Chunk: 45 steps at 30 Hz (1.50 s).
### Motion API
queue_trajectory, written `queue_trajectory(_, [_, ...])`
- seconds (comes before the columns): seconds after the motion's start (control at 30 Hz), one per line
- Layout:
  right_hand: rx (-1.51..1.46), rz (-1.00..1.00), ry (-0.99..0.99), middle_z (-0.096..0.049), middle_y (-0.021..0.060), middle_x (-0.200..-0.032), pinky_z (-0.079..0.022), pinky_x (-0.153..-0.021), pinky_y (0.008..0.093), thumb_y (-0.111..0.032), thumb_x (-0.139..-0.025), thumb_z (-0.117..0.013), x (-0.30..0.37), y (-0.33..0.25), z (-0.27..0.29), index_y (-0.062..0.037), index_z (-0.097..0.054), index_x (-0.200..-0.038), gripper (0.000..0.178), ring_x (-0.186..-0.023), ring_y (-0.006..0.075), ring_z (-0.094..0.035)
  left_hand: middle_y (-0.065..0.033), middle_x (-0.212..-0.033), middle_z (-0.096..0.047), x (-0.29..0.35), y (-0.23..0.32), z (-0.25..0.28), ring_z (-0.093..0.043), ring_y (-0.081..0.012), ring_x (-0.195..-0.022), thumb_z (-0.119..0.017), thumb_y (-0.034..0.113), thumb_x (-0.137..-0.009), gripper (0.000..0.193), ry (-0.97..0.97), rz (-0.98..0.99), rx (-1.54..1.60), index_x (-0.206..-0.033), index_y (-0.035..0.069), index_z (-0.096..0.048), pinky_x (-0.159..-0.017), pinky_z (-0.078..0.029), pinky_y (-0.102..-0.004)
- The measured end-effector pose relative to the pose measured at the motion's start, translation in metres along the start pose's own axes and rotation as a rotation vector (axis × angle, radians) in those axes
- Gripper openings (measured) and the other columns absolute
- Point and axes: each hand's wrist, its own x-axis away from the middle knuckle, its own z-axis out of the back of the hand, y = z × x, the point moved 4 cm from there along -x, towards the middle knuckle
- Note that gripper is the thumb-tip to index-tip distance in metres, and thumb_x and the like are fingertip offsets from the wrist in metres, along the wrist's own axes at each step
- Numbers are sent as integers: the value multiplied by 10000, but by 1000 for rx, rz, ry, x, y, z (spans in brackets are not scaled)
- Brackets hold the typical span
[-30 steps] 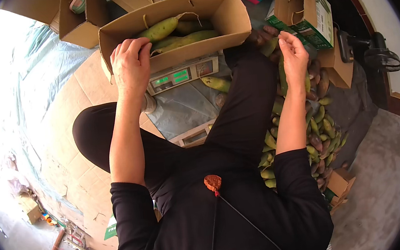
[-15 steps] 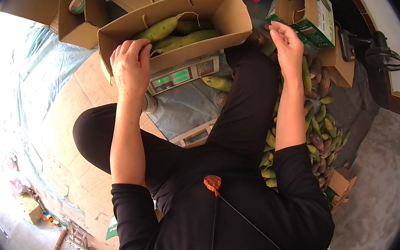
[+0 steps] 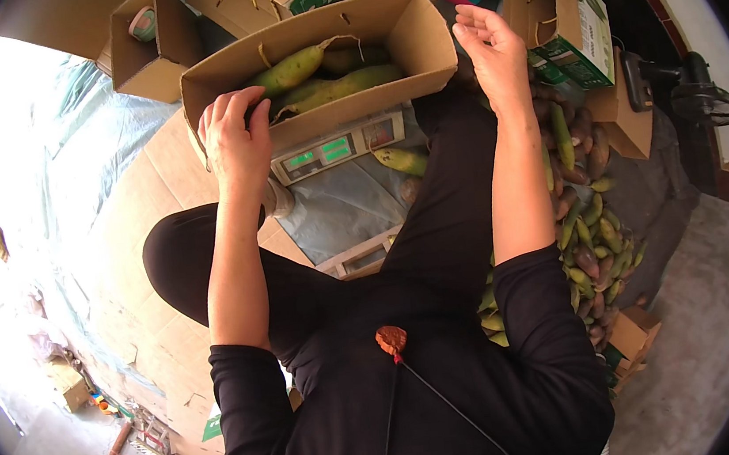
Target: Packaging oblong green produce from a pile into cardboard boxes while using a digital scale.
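Note:
In front of me an open long cardboard box [image 3: 361, 108] rests on a weighing scale [image 3: 296, 165] with lit green displays. Several green radishes [image 3: 350, 87] lie inside, one with a long thin tail. Over the box's near left corner is my left hand [image 3: 235, 134], its bent fingers hooked past the rim beside the radishes; its grip is partly hidden. My right hand [image 3: 495, 54] is raised just off the box's right end, empty, fingers loosely curved and apart.
A pile of green and brownish radishes [image 3: 592, 239] spreads right of my leg. A printed carton [image 3: 569, 19] and a black fan [image 3: 699, 99] stand at the right. Another open box [image 3: 156, 58] is at the far left. One radish [image 3: 402, 161] lies beside the scale.
My right hand has moved left and up, closer to the box's right end. My left hand stays at the near left corner, slightly lower in view. The whole view has shifted a little.

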Motion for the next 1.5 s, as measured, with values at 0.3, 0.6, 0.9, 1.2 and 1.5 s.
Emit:
queue_trajectory(0.3, [405, -53, -53, -605, 116, -1097, -493, -787, 349, -227, -787, -688, -2, 29, 5, -67, -587, -1148, 408, -878, 229, -610, -89, -1082, -565, -7, -26, 21, -496, -305, -1068, -706, 141, -743, 432, 71, 217, -24, -1146, 96, -557, -913, -397, -408])
queue_trajectory(0.6, [570, -89, -232, -623, 105, -1034, -478, -781, 354, -359, -800, -662, -20, 27, 21, -59, -625, -1033, 381, -884, 236, -613, -116, -993, -625, -45, -49, 44, -566, -297, -1007, -698, 268, -770, 423, -288, 326, -212, -1107, 76, -530, -855, -418, -443])
queue_trajectory(0.9, [702, -209, -398, -646, 91, -835, -457, -721, 359, -446, -817, -632, -22, 25, 15, -33, -639, -888, 419, -796, 234, -614, -236, -874, -657, -49, -96, 37, -635, -371, -874, -628, 483, -807, 525, -747, 433, -408, -829, -40, -661, -795, -480, -451])
queue_trajectory(1.2, [942, -232, -532, -664, 149, -840, -483, -717, 423, -515, -784, -622, -36, 29, -5, -37, -650, -817, 480, -835, 334, -630, -126, -611, -643, -59, -118, 17, -664, -257, -710, -578, 476, -846, 505, -1000, 456, -369, -681, 10, -685, -744, -505, -397])
queue_trajectory(1.5, [1022, -178, -501, -652, 214, -974, -487, -813, 452, -340, -853, -562, -39, 43, -33, 9, -669, -948, 377, -938, 368, -618, -231, -747, -649, -31, -175, -5, -648, -366, -780, -575, 410, -834, 457, -679, 264, -463, -730, -25, -666, -732, -511, -446])
